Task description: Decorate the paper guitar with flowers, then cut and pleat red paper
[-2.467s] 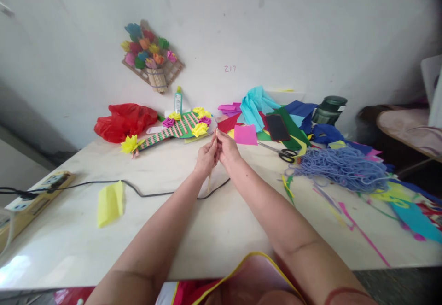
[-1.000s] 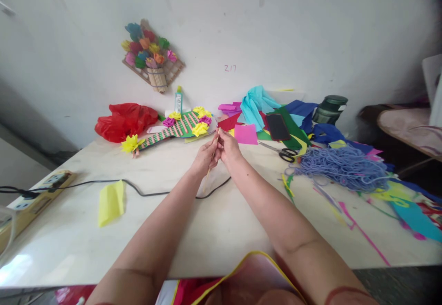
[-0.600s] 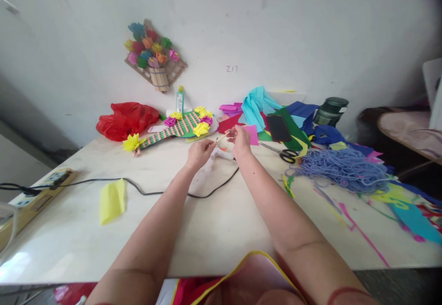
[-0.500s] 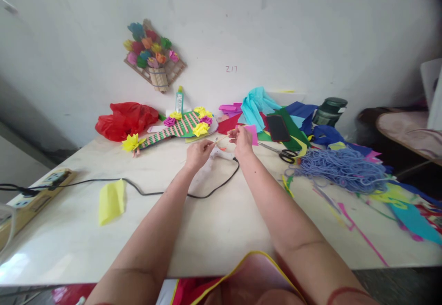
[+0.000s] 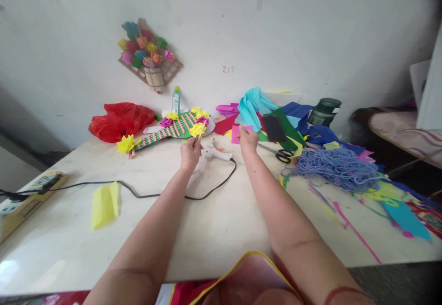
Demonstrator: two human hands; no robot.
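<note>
Both bare arms extend forward over the table (image 5: 217, 231), hands apart and raised toward its far half. The left hand (image 5: 191, 154) is held knuckles up, its fingers pinched on a thin stick (image 5: 200, 134). The right hand (image 5: 249, 140) has its fingers curled together over a pink paper square (image 5: 235, 135); at this range I cannot tell whether they grasp the sheet, hold something small or are merely closed above it. The thin stick is pale and slender, rising from the left fingertips in front of a yellow flower (image 5: 195, 130). The pink paper square is smooth and partly hidden by the right hand. Surrounding items, left to right: a power strip (image 5: 34, 192); a folded yellow paper (image 5: 105, 206); a crumpled red bag (image 5: 120, 123); a green guitar-shaped craft (image 5: 180, 127) with pink strips and paper flowers; a white glue gun (image 5: 223, 155) lying between the hands, its black cable (image 5: 136, 195) passing beneath the left forearm; turquoise crepe paper (image 5: 253, 107); a dark phone (image 5: 274, 129); black-handled scissors (image 5: 283, 156) just beside the right wrist; and a heap of blue cord (image 5: 334, 167). The glue gun occupies the space separating the two hands.
</note>
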